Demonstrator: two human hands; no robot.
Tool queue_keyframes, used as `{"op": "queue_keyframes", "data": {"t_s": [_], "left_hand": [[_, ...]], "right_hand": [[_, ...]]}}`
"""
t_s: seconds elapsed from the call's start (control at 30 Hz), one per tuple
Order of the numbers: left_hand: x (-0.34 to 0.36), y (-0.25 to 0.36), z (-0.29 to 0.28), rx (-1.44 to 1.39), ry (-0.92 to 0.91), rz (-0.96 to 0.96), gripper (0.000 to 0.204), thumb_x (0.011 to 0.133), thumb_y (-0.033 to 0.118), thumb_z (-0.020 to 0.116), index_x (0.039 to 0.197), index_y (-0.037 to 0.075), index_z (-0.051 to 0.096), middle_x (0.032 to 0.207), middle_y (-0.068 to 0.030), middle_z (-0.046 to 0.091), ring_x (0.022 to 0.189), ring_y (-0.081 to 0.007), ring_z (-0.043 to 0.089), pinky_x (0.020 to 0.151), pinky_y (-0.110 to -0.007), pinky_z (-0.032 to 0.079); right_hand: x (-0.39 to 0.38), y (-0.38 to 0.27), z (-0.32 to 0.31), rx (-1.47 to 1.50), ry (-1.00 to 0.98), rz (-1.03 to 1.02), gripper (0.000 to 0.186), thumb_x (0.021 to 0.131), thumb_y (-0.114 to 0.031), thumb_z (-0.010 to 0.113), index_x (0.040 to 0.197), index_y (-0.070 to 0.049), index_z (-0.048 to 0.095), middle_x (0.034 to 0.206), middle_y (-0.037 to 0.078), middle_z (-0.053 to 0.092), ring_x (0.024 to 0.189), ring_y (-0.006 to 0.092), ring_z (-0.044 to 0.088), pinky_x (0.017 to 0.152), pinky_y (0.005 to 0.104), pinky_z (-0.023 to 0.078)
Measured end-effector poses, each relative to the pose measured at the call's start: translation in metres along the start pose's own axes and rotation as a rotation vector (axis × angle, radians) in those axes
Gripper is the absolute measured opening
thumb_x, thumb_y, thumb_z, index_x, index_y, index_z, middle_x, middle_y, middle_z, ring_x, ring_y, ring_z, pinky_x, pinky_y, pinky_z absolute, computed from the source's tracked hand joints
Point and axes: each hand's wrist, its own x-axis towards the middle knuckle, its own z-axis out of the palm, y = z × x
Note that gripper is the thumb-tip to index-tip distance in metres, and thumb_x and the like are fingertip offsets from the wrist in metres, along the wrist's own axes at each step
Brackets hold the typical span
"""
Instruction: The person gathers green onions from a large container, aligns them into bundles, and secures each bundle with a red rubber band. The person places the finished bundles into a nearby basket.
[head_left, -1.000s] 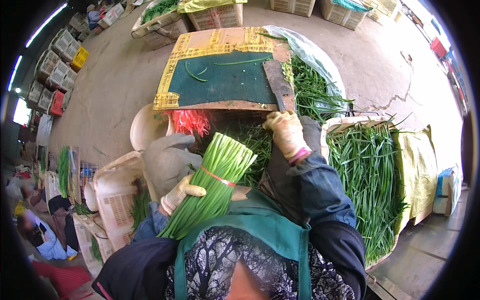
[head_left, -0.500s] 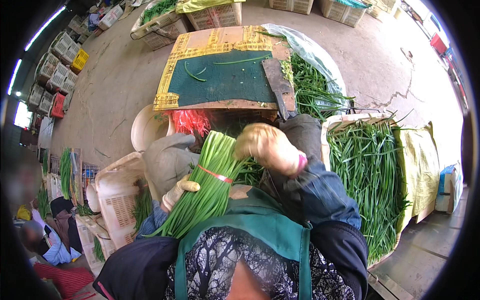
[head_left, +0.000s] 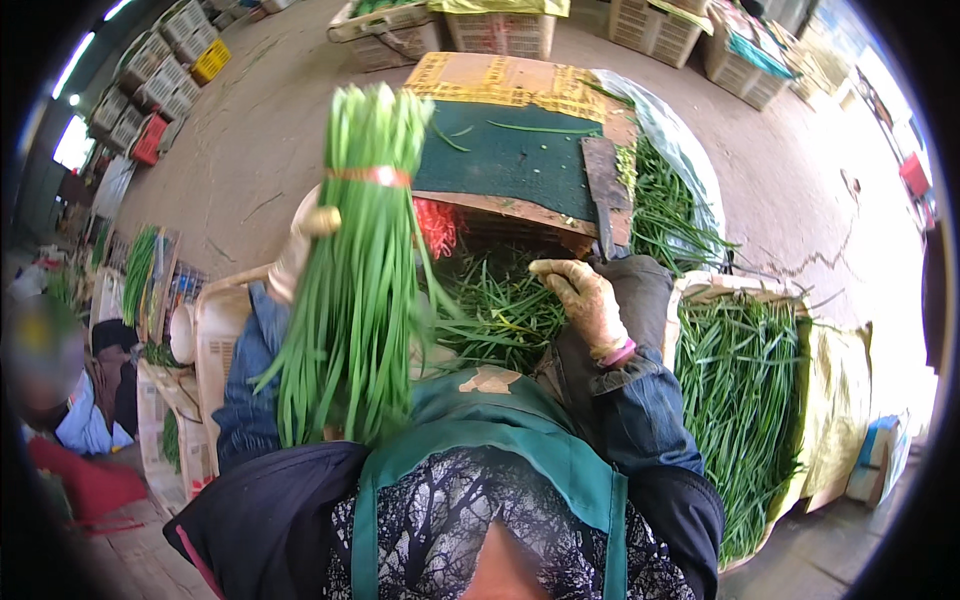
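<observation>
My gloved left hand (head_left: pixel 302 245) grips a tall bundle of green leafy stalks (head_left: pixel 355 290), tied with a red band, raised upright with pale cut ends at the top. My gloved right hand (head_left: pixel 585 305) is empty, fingers partly stretched and slightly bent, over my dark-covered right knee, below the cleaver's handle. The cleaver (head_left: pixel 605 175) lies at the right edge of a board (head_left: pixel 500 150) with a dark green mat and yellow tape. Red strands (head_left: pixel 436 225) show under the board. Loose leaves (head_left: pixel 500 320) lie between my legs.
A crate (head_left: pixel 730 430) of long leaves and yellow sacking (head_left: pixel 835 400) stand at right; more leaves in plastic (head_left: pixel 665 210) beside the board. A pale crate (head_left: pixel 210 360) stands at left. A blurred co-worker (head_left: pixel 85 410) is at far left. Crates (head_left: pixel 500 35) line the back, others stacked (head_left: pixel 160 75).
My left hand has raised the bundle up and leftward, more upright. My right hand moved toward the bundle, then back right and lower, fingers looser. The view has shifted.
</observation>
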Motion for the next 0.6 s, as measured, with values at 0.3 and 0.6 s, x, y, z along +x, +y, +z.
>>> {"op": "queue_keyframes", "data": {"t_s": [0.3,0.6], "left_hand": [[0.025,0.093,-0.021,0.069,0.395,0.544,0.049,0.083,0.040,0.073,0.116,0.005,0.063,0.100,-0.0083,0.071,0.080,-0.0218,0.071,0.074,-0.035,0.061],[0.033,0.088,-0.050,-0.050,0.447,0.622,0.046,0.087,0.043,0.067,0.114,0.006,0.065,0.100,-0.0085,0.071,0.080,-0.0230,0.070,0.075,-0.036,0.060]], "right_hand": [[-0.021,0.003,-0.002,0.135,-0.124,0.260,0.019,0.098,-0.007,0.057,0.109,-0.002,0.072,0.089,0.003,0.069,0.080,0.0103,0.060,0.076,0.0247,0.050],[-0.030,0.000,0.002,0.205,-0.184,0.266,0.017,0.097,-0.012,0.060,0.103,-0.003,0.073,0.084,0.005,0.070,0.077,0.0117,0.063,0.074,0.0265,0.052]]}}
